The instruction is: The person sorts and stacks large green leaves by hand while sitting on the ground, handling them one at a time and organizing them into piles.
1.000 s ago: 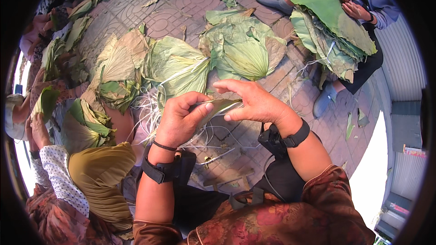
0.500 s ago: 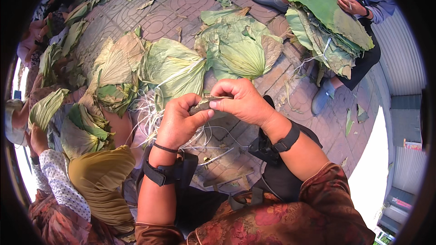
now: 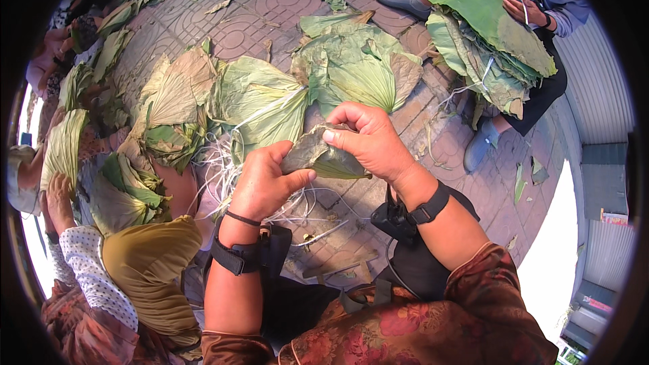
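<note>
- Head view: my right hand [image 3: 374, 143] pinches a dried leaf [image 3: 323, 154] between my hands; whether my left hand [image 3: 258, 179] grips its edge, I cannot tell.
- Beyond lie a tied leaf bundle [image 3: 251, 86] and spread leaves [image 3: 348, 67].
- White strings [image 3: 223, 162] run partly behind my left hand.

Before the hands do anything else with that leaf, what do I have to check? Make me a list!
1. Right hand has hold of the leaf: ok, it pinches the upper part.
2. Left hand has a firm grip too: cannot tell; it is at the leaf's left edge, but its grip is partly hidden.
3. Leaf is spread flat: not ok, it looks bent between the two hands.
4. White strings are clear of the left hand: cannot tell; they show behind it, and touching or not is unclear.
5. Pale green leaf pile is in sight: ok, it lies beyond the hands.
</note>
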Tool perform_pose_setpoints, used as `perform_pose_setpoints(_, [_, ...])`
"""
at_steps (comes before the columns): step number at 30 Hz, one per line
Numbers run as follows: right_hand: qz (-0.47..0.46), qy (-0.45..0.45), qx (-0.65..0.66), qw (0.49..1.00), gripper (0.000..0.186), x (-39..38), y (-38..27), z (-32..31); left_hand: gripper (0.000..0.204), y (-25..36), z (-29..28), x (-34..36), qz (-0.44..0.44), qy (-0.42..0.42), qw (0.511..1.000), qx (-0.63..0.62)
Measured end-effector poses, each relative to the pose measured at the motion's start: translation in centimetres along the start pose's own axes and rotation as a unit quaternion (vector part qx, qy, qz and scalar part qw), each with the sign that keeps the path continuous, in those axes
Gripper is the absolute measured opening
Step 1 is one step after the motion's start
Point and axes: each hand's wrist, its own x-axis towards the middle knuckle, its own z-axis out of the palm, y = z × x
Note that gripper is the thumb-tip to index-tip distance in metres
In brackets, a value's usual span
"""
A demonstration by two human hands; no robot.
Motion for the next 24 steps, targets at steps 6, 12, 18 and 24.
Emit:
perform_pose_setpoints(6, [-0.009, 0.054, 0.011, 0.998, 0.007, -0.3, -0.5, -0.8, 0.019, 0.2, -0.6, -0.3, -0.003, -0.002, 0.992, -0.123])
perform_pose_setpoints(12, [-0.006, 0.098, 0.106, 0.989, 0.008, -0.3, -0.7, -0.8, 0.016, 0.2, -0.2, -0.1, -0.036, 0.004, 0.993, -0.115])
perform_pose_setpoints(18, [-0.047, 0.099, 0.056, 0.992, 0.014, -0.3, -0.7, -1.1, 0.009, -0.5, -0.4, 0.3, -0.034, 0.035, 0.999, 0.013])
perform_pose_setpoints(24, [-0.195, 0.149, -0.274, 0.93, 0.017, -0.2, -0.8, -1.6, 0.009, -0.1, -0.3, 0.3, -0.013, 0.089, 0.99, 0.111])
